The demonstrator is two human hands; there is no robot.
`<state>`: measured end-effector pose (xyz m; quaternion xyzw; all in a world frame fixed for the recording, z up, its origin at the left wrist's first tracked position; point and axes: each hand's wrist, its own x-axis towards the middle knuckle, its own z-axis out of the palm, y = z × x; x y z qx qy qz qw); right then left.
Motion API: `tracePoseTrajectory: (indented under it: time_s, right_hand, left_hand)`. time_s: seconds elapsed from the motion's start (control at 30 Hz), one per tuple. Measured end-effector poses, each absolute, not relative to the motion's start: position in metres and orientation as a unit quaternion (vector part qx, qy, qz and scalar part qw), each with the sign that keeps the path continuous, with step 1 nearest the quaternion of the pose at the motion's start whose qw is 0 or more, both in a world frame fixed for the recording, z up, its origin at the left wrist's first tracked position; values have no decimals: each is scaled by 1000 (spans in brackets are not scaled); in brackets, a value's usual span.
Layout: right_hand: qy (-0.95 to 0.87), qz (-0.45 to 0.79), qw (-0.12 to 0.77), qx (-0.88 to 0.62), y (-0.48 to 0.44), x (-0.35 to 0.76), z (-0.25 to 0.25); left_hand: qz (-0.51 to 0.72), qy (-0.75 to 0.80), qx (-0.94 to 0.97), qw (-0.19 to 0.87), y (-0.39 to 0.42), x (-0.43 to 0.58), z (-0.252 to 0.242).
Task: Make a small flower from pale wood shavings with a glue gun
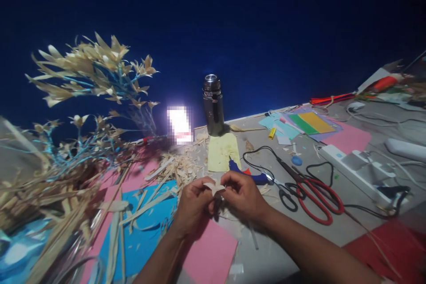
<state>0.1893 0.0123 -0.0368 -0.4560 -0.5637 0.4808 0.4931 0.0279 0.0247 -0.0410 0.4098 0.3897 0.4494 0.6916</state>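
My left hand [196,204] and my right hand [244,195] meet over the front middle of the table. Their fingertips pinch a small pale flower of dried husk [215,187] from both sides, with its petals showing above the fingers. Its lower part is hidden by the fingers. Just beyond my right hand lies a blue glue gun [256,178], its nozzle over a yellow sheet [218,153]. Right of it are red-handled scissors [321,199] and smaller black-handled scissors [289,199]. A pink sheet [209,248] lies beneath my left wrist.
Husk scraps [186,164] and a blue sheet [136,217] spread to the left, below blue-stemmed husk flowers [96,71]. A dark flask [213,106] stands at the back edge. On the right are a white power strip [353,173], cables and coloured sheets [313,123].
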Motion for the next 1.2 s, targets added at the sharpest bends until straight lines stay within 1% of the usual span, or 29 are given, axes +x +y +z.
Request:
tracePoseTrajectory:
  time_s: [0.1,0.27,0.37,0.6,0.87,0.93,1.07,1.2]
  right_hand:
    - [-566,481,493,-453,12,190,-36]
    - [-540,511,483,-462,12,188,-33]
    - [-527,529,481,-459,13,187,-33]
    - [-533,508,489,-467,15,188,-37]
    - [-459,578,527,-422,14,196,-39]
    - [-475,566,525,-423,14,198,-38]
    - [-536,495,514,-451,14,199,-35]
    - [-545,454,522,-474,14,198,-31]
  left_hand:
    - [445,394,413,690,23,27,-40]
    - [460,439,449,628,20,28,-31]
    - [472,443,447,618,19,29,-26]
    - [491,454,450,592,20,24,-30]
    - [504,439,503,548,22,25,-26]
    - [507,433,517,537,22,26,-25]
    - [498,428,540,527,22,27,-25]
    - [483,440,513,557,21,29,-26]
